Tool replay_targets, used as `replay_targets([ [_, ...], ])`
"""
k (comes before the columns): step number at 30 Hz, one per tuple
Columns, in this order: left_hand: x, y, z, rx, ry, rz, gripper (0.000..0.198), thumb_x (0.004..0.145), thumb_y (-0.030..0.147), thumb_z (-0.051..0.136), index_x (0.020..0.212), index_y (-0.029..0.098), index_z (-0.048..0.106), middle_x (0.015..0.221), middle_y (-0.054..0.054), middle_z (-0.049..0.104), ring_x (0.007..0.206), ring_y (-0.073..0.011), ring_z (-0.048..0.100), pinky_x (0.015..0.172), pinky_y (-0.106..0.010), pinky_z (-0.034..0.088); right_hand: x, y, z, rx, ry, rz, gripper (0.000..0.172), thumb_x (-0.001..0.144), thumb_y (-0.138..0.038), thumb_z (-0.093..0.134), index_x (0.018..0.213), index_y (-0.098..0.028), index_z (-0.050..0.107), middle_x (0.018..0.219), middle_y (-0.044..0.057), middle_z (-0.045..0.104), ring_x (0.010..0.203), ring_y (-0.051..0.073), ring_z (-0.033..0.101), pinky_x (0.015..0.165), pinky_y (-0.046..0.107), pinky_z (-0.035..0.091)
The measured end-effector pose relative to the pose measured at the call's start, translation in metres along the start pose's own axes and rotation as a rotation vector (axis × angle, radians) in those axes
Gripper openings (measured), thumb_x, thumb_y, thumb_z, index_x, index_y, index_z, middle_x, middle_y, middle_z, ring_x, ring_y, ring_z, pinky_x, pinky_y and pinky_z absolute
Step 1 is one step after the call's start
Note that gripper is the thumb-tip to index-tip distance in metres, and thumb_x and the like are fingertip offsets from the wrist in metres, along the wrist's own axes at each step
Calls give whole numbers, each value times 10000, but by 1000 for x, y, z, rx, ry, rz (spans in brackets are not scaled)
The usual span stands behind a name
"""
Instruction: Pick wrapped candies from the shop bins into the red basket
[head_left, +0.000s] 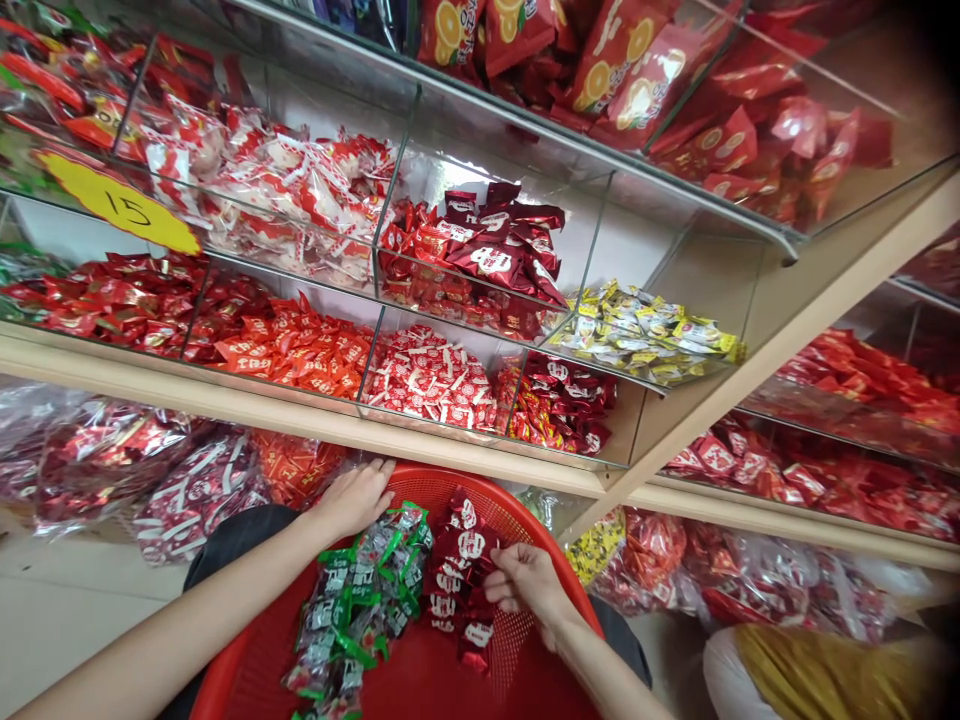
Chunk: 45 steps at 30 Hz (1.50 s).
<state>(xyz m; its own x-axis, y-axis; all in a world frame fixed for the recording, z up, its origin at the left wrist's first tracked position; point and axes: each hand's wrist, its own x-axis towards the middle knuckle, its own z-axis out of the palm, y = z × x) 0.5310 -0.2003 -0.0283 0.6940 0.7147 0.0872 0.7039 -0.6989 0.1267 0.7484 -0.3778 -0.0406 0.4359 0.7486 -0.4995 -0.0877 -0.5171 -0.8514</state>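
A large red plastic basket (247, 650) sits low in front of me. Green and clear wrapped candies (367, 590) are heaped along its left side. To their right lie dark red candy packets (454, 560) with white lettering, stacked in a loose column. My left hand (358, 498) rests at the basket's far left rim, fingers stretched toward the shelf edge and holding nothing. Inside the basket's right side, my right hand (529, 590) has its thumb and fingers curled at the edge of the dark red packets, seemingly pinching one.
Glass-divided shelves hold red candies (435, 375), more dark red packets (502, 240) and yellow candies (649, 325). A yellow price tag (124, 203) reads 15. Plastic bags of candy (202, 495) lie under the wooden shelf edge (465, 450). Someone's mustard-coloured clothing (832, 670) shows at lower right.
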Motion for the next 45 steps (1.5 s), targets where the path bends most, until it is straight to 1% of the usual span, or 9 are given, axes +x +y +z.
replay_targets([
  [2,0,-1,1,0,3,4,458,849,315,367,1266,128,393,1205,-162,528,1034,-262,554,814,-367,446,3,2,-3,-196,50,-93,304,790,-414,507,613,-205,376,447,17,590,346,122,525,322,180,297],
  [5,1,-2,3,1,6,10,462,851,316,364,1269,123,390,1211,-164,525,1052,-262,546,833,-365,438,10,-5,-10,-504,207,-430,339,798,-435,475,567,-215,360,406,-18,520,339,112,456,359,212,285],
  [11,1,-2,4,7,2,16,458,850,306,356,1260,107,400,1209,-169,525,1077,-264,530,859,-369,429,29,-34,1,-776,166,-904,154,815,-273,491,921,-192,569,871,48,611,804,177,562,719,282,429],
  [18,1,-2,2,9,-6,21,473,855,308,336,1276,100,393,1216,-175,521,1062,-263,536,873,-375,420,41,-32,32,-1000,110,-942,254,808,-175,490,1031,-218,603,983,72,554,931,209,511,806,319,421],
  [27,1,0,-2,18,-31,1,486,862,316,328,1293,96,380,1231,-183,512,1069,-273,538,866,-386,432,35,-31,33,-936,100,-927,263,859,-250,439,1058,-230,610,1030,84,549,954,219,500,822,338,411],
  [33,1,-3,1,24,-19,17,479,864,308,313,1292,103,385,1262,-169,497,1102,-259,524,891,-374,427,6,-71,4,-635,93,-1076,261,890,-288,383,1026,-229,598,971,66,576,916,187,531,839,300,407],
  [36,3,-5,4,22,-4,33,482,863,295,309,1293,92,388,1277,-172,485,1118,-257,515,907,-378,421,-3,-102,-26,-622,236,-1174,251,886,-301,386,997,-215,594,935,72,586,888,191,536,821,303,411],
  [41,5,-6,7,29,-14,14,496,861,303,298,1284,67,406,1271,-184,492,1145,-267,494,924,-389,415,19,-148,-83,-818,585,-1204,263,872,-283,366,1002,-185,572,945,85,580,903,206,519,826,322,404],
  [45,5,-6,7,-5,13,-2,485,848,303,308,1277,109,425,1271,-160,502,1122,-262,517,911,-394,430,44,-177,-104,-1129,716,-1144,304,874,-275,349,1075,-156,544,1047,117,549,957,235,481,849,345,375],
])
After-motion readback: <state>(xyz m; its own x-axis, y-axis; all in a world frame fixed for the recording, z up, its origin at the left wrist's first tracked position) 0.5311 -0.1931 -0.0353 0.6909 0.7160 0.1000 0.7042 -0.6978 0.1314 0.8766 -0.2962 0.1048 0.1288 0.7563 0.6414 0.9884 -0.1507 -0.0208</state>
